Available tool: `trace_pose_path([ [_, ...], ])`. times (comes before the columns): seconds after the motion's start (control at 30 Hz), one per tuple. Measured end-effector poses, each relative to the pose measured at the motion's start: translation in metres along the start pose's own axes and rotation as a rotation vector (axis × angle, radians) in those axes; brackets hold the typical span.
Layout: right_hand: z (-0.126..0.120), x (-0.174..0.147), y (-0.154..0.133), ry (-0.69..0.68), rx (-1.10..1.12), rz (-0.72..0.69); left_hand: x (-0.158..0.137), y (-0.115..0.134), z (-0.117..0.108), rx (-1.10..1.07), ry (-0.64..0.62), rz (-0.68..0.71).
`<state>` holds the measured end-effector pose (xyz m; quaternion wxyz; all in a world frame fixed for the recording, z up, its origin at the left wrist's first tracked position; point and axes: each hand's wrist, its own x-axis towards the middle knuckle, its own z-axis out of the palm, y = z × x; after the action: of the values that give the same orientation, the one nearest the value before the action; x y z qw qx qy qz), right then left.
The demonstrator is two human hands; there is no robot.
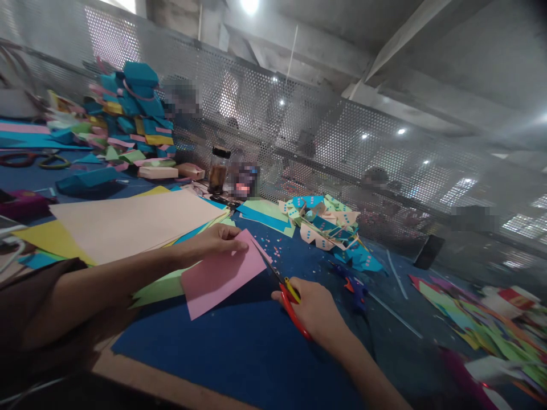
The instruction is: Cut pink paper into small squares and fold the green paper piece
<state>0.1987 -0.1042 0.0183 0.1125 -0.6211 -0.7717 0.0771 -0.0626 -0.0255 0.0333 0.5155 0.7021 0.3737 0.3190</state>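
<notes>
Between the thumb and fingers of my left hand (224, 239) is the upper edge of a pink sheet of paper (226, 276), tilted above the blue tabletop. My right hand (314, 307) grips a pair of scissors (293, 313) with red and yellow handles. Their blades point up and left and lie along the right edge of the pink paper; whether they are parted is hard to make out. Tiny pink paper scraps (276, 247) are scattered just beyond the blades. Green paper (164, 287) lies partly under my left forearm and the pink sheet.
Large cream sheets (141, 219) lie at left. Behind them rises a heap of folded blue, pink and yellow paper pieces (141, 114). A jar (219, 171) stands near the perforated metal screen (265, 108). Right of my hands are dotted paper pieces (329, 225), a blue glue gun (354, 287) and coloured strips (470, 313).
</notes>
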Motion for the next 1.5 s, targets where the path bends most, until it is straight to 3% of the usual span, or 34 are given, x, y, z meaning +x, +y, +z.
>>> trace_pose_path([
  [0.3, 0.0006, 0.0007, -0.0014, -0.003, 0.026, 0.008, 0.0009, -0.0031, -0.0002, -0.010, -0.004, 0.051],
  [1.5, 0.0069, -0.0030, -0.0047, 0.025, -0.007, -0.051, -0.0037, -0.0035, 0.0071, -0.078, -0.083, -0.035],
])
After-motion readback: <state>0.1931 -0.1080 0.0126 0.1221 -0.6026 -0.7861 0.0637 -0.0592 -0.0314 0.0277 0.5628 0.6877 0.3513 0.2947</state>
